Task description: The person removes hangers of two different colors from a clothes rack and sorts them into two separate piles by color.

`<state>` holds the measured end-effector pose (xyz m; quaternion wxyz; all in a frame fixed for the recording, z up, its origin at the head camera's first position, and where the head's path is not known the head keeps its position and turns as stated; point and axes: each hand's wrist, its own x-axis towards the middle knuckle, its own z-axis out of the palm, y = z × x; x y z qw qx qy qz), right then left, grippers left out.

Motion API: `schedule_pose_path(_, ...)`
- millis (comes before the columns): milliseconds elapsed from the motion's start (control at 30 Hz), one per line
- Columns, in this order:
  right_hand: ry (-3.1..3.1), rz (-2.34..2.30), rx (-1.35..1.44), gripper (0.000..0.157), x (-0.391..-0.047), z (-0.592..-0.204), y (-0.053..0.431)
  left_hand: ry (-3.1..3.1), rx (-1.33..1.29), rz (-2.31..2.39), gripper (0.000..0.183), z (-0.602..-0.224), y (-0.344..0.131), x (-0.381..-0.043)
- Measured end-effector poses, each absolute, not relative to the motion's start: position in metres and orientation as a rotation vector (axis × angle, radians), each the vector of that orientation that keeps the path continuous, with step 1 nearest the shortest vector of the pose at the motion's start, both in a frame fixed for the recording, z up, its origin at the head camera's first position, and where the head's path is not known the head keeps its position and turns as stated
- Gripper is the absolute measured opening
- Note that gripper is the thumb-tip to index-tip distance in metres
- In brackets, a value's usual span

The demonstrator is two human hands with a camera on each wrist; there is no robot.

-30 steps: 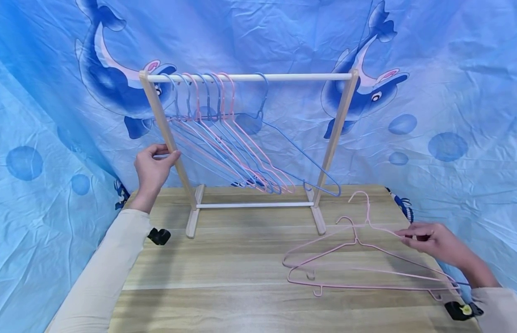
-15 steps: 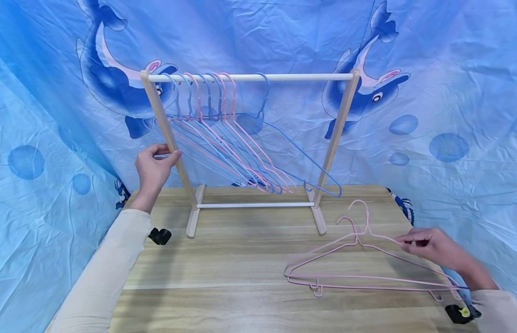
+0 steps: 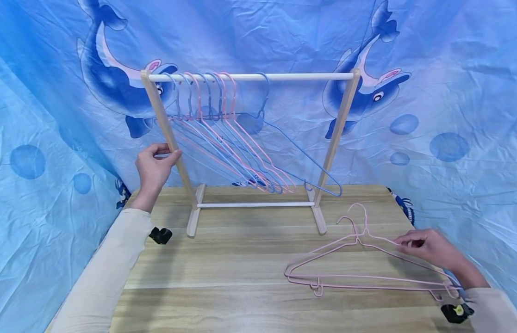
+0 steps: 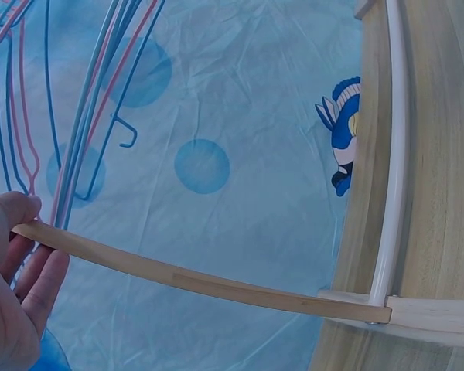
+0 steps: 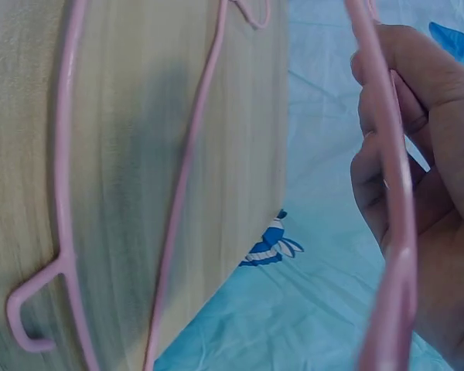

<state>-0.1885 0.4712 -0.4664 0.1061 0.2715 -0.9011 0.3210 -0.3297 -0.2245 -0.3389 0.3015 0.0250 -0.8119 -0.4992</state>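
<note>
In the head view, my left hand [image 3: 154, 169] holds the left post [image 3: 164, 113] of a wooden rack, thumb on the near side. The left wrist view shows that hand [image 4: 19, 270] with its fingers around the post [image 4: 170, 274]. My right hand [image 3: 429, 247] pinches one shoulder of a pink clothes hanger [image 3: 365, 222] low over the table's right side. Close up, the right wrist view has the held hanger [image 5: 402, 209] crossing in front of the hand. A second pink clothes hanger [image 3: 366, 288] lies on the table, overlapped by the held one.
Several blue and pink hangers [image 3: 210, 99] hang bunched on the left of the white rail [image 3: 308, 77]. One blue hanger [image 3: 297, 147] hangs apart, farther right. The rack's feet [image 3: 192, 223] stand on the wooden table [image 3: 225, 268]. Behind hangs a blue dolphin-print cloth [image 3: 275, 27].
My right hand has lowered the pink hanger, so it now overlaps the one on the table more closely, its hook dropping too. My left hand stays on the post.
</note>
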Motion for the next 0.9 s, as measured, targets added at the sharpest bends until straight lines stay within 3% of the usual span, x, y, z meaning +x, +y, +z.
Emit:
schedule_pose_path(333, -2.698, 0.920, 0.731, 0.019, -0.192, -0.482, 0.467, -2.184, 0.080, -1.312, 0.044, -0.337, -0.224, -0.329)
schedule_pose_path(900, -2.681, 0.932, 0.567, 0.017, -0.198, -0.510, 0.466, -2.163, 0.069, -1.314, 0.040, -0.339, -0.225, -0.329)
